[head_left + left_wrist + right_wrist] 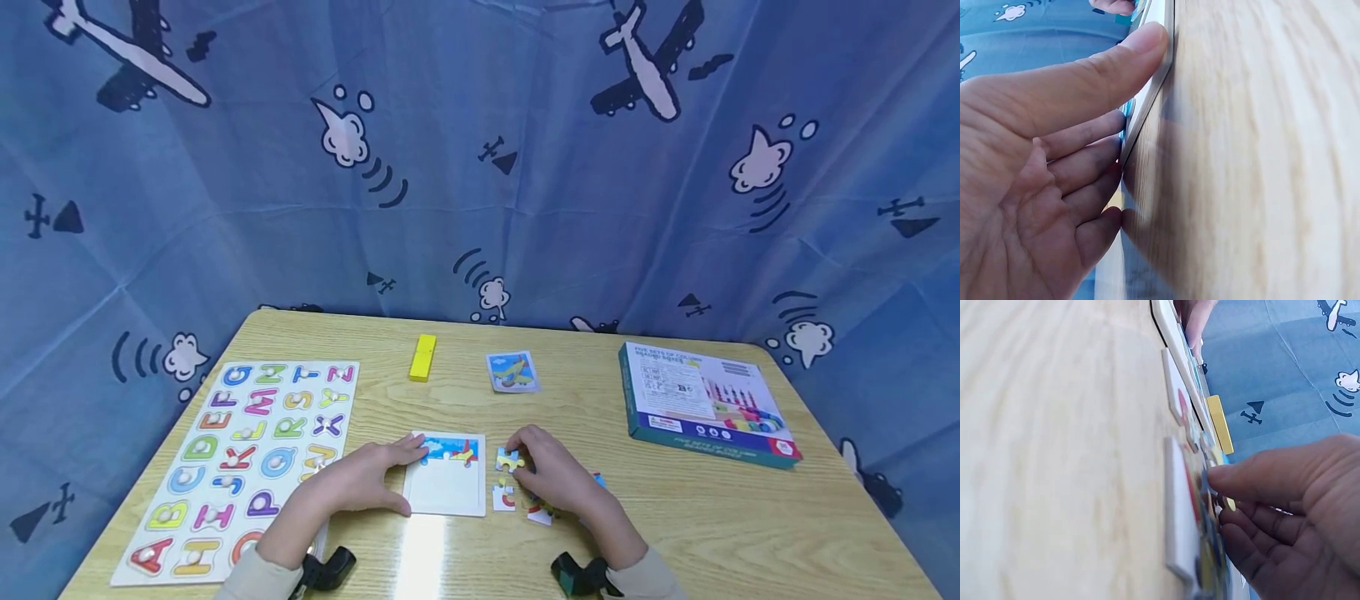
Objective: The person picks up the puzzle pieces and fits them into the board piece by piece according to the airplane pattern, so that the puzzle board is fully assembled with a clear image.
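A white square puzzle tray [446,488] lies on the table, with a strip of blue and red picture pieces [450,449] along its top. My left hand [367,477] rests at the tray's left side, fingers at the upper corner and thumb near the lower one. Close up in the left wrist view, the thumb [1141,47] touches the tray's edge. Right of the tray, my right hand [558,475] pinches a yellow and blue jigsaw piece [508,460] between thumb and fingers. Below it lies a white and red jigsaw piece [503,499]; more pieces [540,512] are partly hidden under the hand.
An alphabet board [288,400] with knobbed letters covers the table's left side. Toward the back lie a yellow block [422,358] and a picture card [513,372] of an airplane. A flat toy box [705,404] sits at the right. Behind hangs a blue printed curtain [480,167].
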Tool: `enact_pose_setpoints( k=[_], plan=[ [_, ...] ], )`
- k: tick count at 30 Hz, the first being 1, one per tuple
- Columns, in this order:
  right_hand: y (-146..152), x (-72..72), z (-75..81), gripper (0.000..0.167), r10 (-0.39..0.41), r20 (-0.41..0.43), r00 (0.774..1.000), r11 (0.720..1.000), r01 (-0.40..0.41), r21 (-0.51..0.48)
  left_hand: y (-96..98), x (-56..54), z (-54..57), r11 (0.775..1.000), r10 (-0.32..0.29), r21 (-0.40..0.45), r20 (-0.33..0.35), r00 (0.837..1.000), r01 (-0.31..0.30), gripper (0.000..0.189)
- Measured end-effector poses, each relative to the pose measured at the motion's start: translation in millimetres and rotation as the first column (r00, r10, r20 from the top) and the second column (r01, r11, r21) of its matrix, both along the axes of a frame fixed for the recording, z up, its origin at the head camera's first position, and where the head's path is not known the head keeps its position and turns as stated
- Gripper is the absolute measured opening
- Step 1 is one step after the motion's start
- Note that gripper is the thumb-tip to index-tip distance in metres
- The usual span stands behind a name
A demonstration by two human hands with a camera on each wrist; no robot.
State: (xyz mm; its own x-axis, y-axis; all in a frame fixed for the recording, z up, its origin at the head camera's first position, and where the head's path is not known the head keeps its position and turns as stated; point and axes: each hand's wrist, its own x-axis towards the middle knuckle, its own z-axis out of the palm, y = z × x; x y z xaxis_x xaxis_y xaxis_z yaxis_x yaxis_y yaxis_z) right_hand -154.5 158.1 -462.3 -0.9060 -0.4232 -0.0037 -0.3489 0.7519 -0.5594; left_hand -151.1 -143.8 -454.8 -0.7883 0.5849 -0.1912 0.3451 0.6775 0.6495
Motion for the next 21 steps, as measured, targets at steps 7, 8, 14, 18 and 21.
enact_pose_setpoints(
  k=[7,8,14,18,21],
  plan=[
    [-1,-1.2,1.5,0.022,-0.01,0.029,1.0,1.0,0.01,-0.018,-1.1,-0.3,-1.0,1.0,0.004,0.003,-0.002,1.0,-0.004,0.082],
    [-2,-1.0,2.3,0.022,-0.006,0.029,1.0,1.0,0.007,-0.023,-1.2,-0.5,-1.3,1.0,0.004,0.003,-0.003,1.0,-0.004,0.082],
    [-7,0.7,4.9,0.025,0.055,0.005,0.998,0.998,-0.054,-0.04,-1.3,-1.1,-2.9,1.0,0.003,-0.005,-0.009,1.0,-0.003,0.083],
    [-15,2.5,6.8,0.027,0.106,0.006,0.994,0.993,-0.105,-0.053,-0.9,-1.0,-2.3,1.0,0.004,-0.011,-0.008,1.0,-0.004,0.083],
    [-24,3.8,8.0,0.027,0.137,0.024,0.99,0.989,-0.135,-0.059,-0.8,-0.6,-1.4,1.0,0.002,-0.009,-0.004,1.0,-0.002,0.083]
  ],
)
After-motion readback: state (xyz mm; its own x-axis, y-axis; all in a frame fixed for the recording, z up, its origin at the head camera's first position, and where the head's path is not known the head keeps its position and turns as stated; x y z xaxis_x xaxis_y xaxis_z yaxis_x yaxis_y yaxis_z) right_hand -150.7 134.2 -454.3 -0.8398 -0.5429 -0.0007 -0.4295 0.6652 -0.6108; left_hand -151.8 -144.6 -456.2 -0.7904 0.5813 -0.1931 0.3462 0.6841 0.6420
